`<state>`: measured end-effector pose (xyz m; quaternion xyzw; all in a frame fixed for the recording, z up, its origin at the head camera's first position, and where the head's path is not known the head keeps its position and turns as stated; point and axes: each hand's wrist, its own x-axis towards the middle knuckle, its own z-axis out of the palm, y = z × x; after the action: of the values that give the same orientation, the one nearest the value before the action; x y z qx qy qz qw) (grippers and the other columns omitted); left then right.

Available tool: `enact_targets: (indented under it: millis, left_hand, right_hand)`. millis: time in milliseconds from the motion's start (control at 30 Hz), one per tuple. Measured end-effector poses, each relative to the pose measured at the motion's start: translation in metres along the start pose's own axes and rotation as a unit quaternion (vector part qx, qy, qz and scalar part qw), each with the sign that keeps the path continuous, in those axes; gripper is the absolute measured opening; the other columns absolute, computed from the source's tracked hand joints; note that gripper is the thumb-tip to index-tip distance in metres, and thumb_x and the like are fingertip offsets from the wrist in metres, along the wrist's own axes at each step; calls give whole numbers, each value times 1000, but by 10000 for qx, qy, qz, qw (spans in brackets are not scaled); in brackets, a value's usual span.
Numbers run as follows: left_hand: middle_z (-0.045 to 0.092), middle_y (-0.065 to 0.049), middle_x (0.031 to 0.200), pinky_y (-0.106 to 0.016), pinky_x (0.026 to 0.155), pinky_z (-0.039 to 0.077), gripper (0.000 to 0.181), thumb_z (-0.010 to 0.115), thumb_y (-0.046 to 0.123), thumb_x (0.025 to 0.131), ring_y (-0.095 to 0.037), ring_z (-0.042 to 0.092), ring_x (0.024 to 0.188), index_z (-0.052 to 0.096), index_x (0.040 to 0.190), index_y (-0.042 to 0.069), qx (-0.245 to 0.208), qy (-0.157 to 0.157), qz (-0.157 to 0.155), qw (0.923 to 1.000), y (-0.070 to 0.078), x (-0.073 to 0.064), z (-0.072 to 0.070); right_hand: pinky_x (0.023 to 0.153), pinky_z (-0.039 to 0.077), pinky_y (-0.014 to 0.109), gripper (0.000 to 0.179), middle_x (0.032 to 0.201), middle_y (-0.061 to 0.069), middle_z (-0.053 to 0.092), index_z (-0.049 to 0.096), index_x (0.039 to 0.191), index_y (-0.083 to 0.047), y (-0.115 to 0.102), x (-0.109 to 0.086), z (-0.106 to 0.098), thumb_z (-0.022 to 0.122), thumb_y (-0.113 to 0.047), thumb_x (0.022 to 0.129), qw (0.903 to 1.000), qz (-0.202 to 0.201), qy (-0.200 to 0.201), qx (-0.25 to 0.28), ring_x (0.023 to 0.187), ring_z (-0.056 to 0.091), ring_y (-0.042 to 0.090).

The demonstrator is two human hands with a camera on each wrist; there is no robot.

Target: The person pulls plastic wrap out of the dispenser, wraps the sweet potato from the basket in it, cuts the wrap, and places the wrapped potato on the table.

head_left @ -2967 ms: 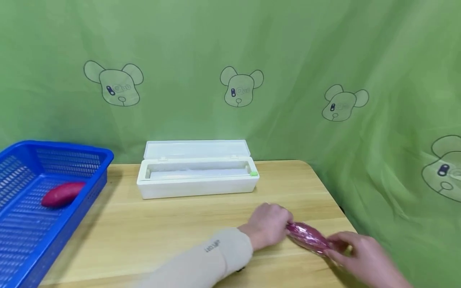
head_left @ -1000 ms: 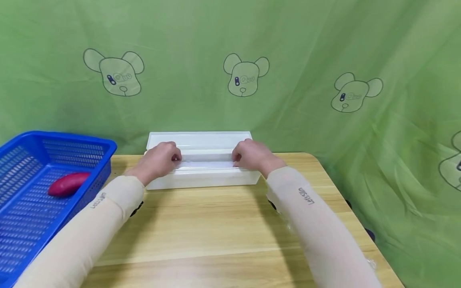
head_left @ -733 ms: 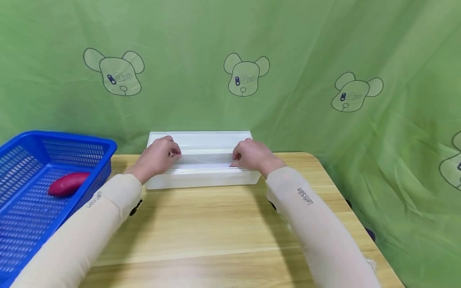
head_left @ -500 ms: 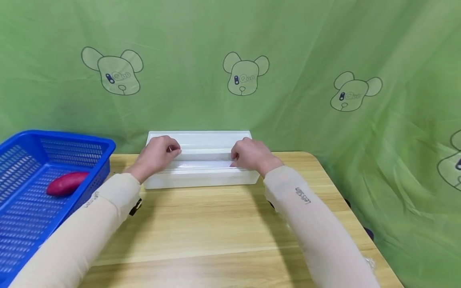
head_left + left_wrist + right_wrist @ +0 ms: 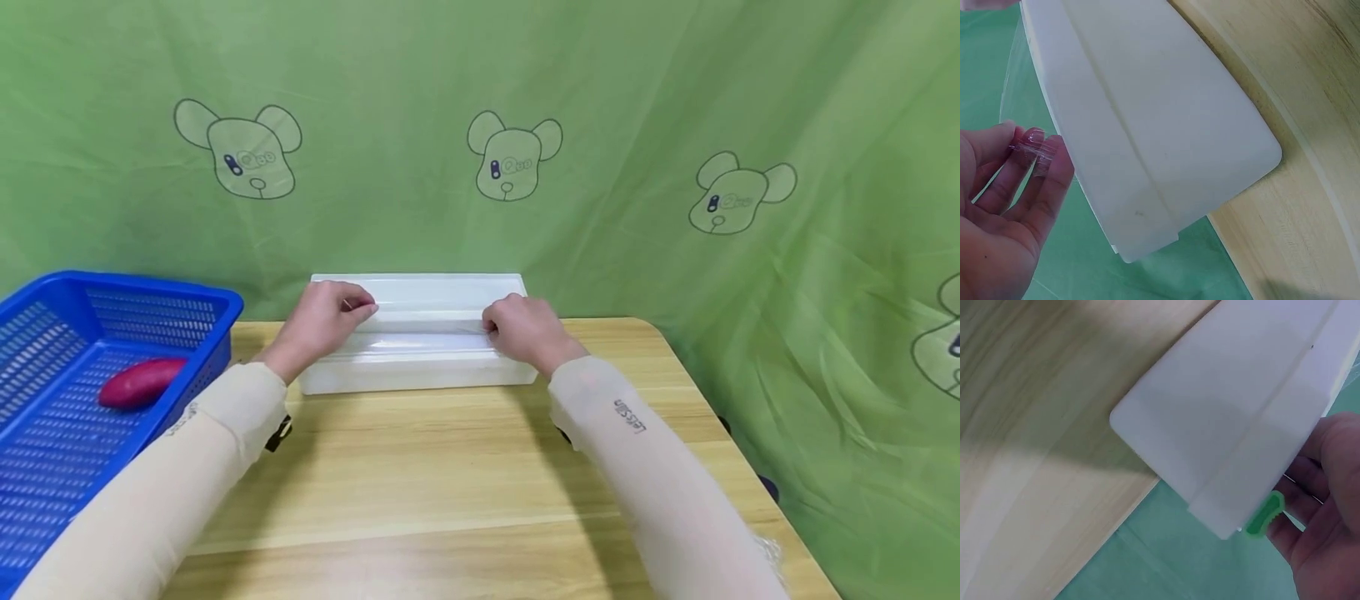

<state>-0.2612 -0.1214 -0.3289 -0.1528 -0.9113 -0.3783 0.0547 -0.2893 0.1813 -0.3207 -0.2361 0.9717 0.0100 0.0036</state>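
Observation:
A white cling film dispenser box (image 5: 420, 373) stands at the back of the table with its lid (image 5: 431, 290) raised. My left hand (image 5: 318, 325) pinches the edge of clear cling film (image 5: 1035, 147) between thumb and fingers, just above the box's left part; the left wrist view shows the film bunched at the fingertips. At the right end, my right hand (image 5: 525, 329) has its fingers curled at the film. Its fingertips are partly hidden behind the box in the right wrist view, next to a green slider (image 5: 1265, 515). Between the hands the film stretches over the opening.
A blue plastic basket (image 5: 225, 321) stands on the left with a red-skinned sweet potato (image 5: 142, 383) inside. Crumpled clear film (image 5: 768, 552) lies by the table's right edge. A green curtain (image 5: 390, 192) hangs right behind the box.
Both hands have left the film-wrapped purple sweet potato on the right, which is out of view now, and moved to the box. Lately the left hand has risen a little with the film.

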Motion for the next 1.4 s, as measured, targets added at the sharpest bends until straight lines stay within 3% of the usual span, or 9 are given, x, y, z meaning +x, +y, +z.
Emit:
enact_targets:
  millis: [167,333,500,600,733,933,1067,1200,1400]
  left_hand:
    - [81,-22,111,-48,90,63,18,71,10,104,-34,77,101,81,113,-2,-125,244,-142,9995,2,-2,-5]
    - [82,-19,107,-32,80,58,18,76,15,102,-31,76,95,83,110,1,-123,448,-185,9987,5,-4,-16]
    - [81,-16,104,-31,80,57,25,85,23,94,-28,74,94,82,108,3,27,94,-305,9995,2,-6,-24]
    - [77,-19,104,-40,86,60,23,86,13,91,-32,73,96,81,109,-1,215,-73,-82,9997,-5,-8,-22]
    - [72,-24,102,-49,88,62,13,75,-4,93,-38,72,96,79,105,-7,492,180,205,9984,-13,-9,-19]
    - [74,-24,102,-47,86,60,13,67,4,103,-35,69,95,75,105,-6,600,233,-213,9977,-13,-11,-20]
    - [76,-22,98,-36,75,57,15,67,9,105,-31,69,86,75,106,-4,436,283,-510,9973,-11,-10,-24]
    - [77,-24,99,-25,68,56,18,66,8,106,-30,73,84,75,112,-6,-30,546,-682,9962,-4,-7,-30]
    - [76,-29,107,-25,70,65,20,67,6,105,-29,76,84,75,117,-7,-418,776,-663,9939,7,-6,-50]
  right_hand:
    - [76,54,38,16,97,4,70,68,98,-12,9,-5,0,58,1,98,9981,66,222,567,89,61,21]
    - [77,54,40,7,99,3,66,61,108,-13,13,-10,-7,57,-8,108,9931,278,660,926,92,61,23]
    - [74,56,44,18,94,4,67,55,120,-13,14,-11,-9,48,-30,116,9945,536,675,600,86,63,25]
    - [72,55,42,17,93,5,68,53,120,-11,16,-12,-5,49,-27,116,9940,538,613,726,82,62,25]
    - [72,55,37,9,97,9,71,55,116,-7,18,-12,-3,54,-16,113,9871,407,725,1371,83,65,24]
    - [83,60,38,19,102,15,73,62,114,-1,23,-12,-4,71,-13,104,9609,360,700,2654,92,70,27]
    - [87,61,38,17,101,16,76,71,110,2,24,-11,-7,79,-6,96,9658,233,697,2486,93,70,27]
    - [84,64,38,9,99,17,79,77,103,1,20,-8,-14,71,5,97,9693,282,967,2244,91,73,28]
    - [82,67,40,9,99,18,81,80,101,0,17,-6,-32,72,2,98,9558,564,1732,2306,90,77,30]
